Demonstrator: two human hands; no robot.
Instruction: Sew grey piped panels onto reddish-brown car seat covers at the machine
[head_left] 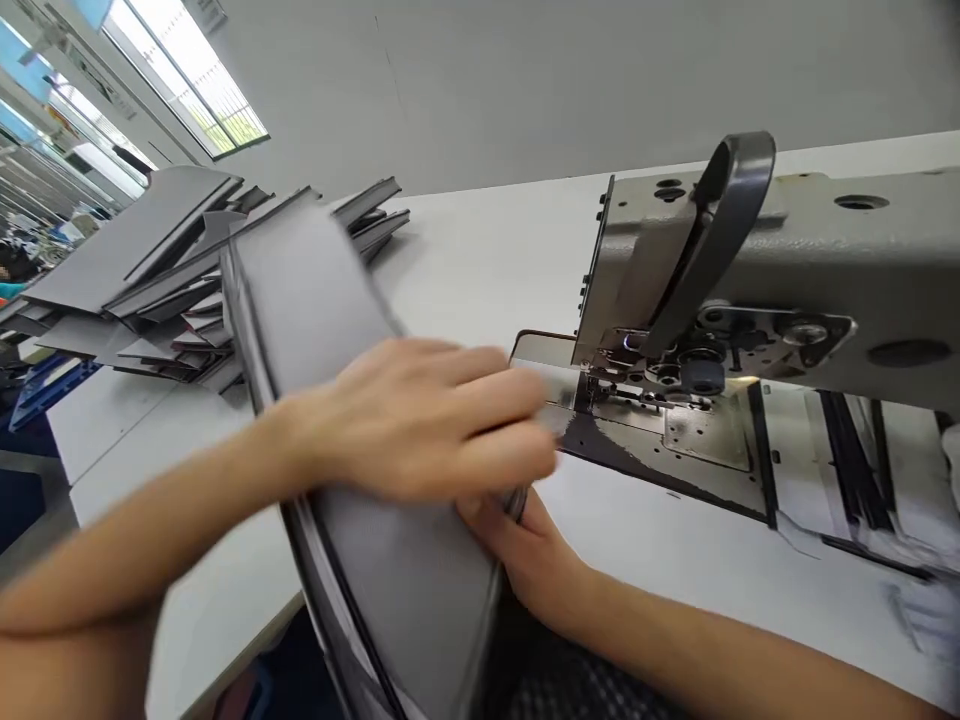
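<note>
A long grey fabric panel with dark piped edges slants across the view in front of me, its far end blurred. My right hand grips its right edge, thumb on top and the other fingers hidden below. My left hand crosses over the panel, smeared by motion, with its fingers curled together just above the right hand. Whatever those fingertips pinch, if anything, is hidden. To the right stands an industrial sewing machine; its needle area lies beyond my left fingertips.
Several similar grey panels lie in a loose pile on the white table at the left. A grey wall rises behind. Black strips lie by the machine at the right. A blue frame stands beyond the table's left edge.
</note>
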